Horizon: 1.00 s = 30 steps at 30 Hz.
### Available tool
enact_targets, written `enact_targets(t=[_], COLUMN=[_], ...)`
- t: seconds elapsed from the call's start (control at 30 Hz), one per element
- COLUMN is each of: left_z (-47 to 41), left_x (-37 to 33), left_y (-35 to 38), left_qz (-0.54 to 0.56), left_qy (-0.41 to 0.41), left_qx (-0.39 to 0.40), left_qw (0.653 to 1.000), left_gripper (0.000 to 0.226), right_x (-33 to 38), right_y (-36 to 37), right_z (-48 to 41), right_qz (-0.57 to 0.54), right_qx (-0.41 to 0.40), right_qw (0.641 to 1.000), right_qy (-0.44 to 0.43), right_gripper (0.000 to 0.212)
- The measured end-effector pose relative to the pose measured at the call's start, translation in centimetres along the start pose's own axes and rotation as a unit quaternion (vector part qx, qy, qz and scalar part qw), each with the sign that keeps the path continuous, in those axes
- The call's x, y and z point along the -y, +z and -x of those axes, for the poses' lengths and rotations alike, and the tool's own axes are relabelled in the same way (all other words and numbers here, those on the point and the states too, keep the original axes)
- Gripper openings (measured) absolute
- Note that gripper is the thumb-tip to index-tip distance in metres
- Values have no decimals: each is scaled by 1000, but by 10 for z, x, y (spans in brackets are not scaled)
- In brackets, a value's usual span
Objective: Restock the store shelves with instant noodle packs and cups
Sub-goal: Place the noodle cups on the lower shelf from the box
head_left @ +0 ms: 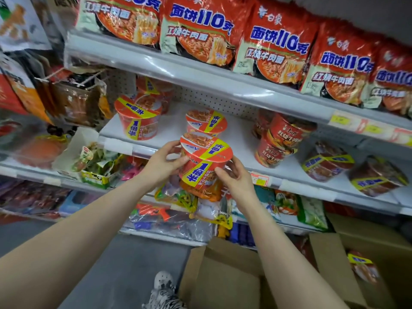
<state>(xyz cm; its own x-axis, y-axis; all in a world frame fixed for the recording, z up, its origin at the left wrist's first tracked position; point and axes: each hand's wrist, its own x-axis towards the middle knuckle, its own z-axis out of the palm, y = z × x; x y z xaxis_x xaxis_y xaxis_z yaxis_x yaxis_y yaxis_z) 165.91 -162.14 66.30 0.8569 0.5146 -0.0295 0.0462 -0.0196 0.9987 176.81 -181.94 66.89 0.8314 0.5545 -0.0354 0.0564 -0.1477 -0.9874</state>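
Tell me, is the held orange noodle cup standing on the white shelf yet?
No. The left hand and right hand grip the tilted orange noodle cup, base below the white shelf edge.

Orange, yellow-banded noodle cup [206, 162]: sealed, tilted, held at the shelf [242, 141] edge; matching cup [206, 122] is set at 12 o'clock.

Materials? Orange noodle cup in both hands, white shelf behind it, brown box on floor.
Orange noodle cup: probably paper or foam under glossy film, going by its glare. White shelf: likely painted metal, matte, with perforated back panel. Brown box: cardboard, dull, with folded flaps.
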Motion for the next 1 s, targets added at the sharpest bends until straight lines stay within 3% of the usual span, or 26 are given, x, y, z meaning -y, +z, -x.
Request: enact_targets(t=[0.3,0.6,1.0], left_z=[-29,-70,-54], left_x=[6,7,23], left_y=[-6,-10,-8], left_qz=[34,-11,16], left_qy=[-2,26,32], left_qx=[7,22,7], left_qw=[999,999,999], left_gripper=[51,53,56], right_x=[0,7,-3], right_y=[14,25,32], right_z=[-30,-69,-53], right_qz=[35,53,69], right_qx=[-4,-19,-34], right_qw=[999,998,997], right_qy=[2,21,17], right_gripper=[55,58,60])
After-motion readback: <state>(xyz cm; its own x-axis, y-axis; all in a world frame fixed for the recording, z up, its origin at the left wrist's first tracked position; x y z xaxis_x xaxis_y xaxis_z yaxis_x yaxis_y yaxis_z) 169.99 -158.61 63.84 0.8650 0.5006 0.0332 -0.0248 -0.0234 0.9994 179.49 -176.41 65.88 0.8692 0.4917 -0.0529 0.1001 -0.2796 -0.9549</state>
